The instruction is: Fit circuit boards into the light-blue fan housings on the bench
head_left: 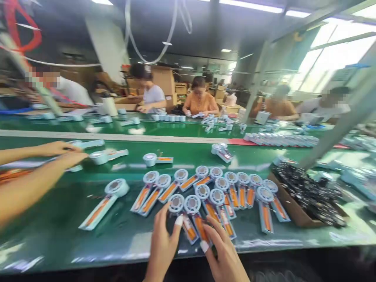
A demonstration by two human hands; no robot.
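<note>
My left hand [164, 235] curls at the lower left of a pale-blue handheld fan housing [176, 203], index finger and thumb around its round, grilled head. To its right lies a second fan housing [192, 204], its orange-filled handle between the thumb and fingers of my right hand [219, 244]. My right fingers also cover part of the neighbouring handles. Several like housings, such as this one [217, 196], lie in a cluster just beyond my hands, heads away from me. Exactly how firmly my fingertips press is hard to see.
At right a cardboard box [293, 211] holds many small dark parts. A single housing [116, 188] lies left of the cluster. Another person's arms [38, 172] reach in from the left. Beyond the green bench [88, 250], more housings and several people sit across the line. A slanted post [337, 125] stands at right.
</note>
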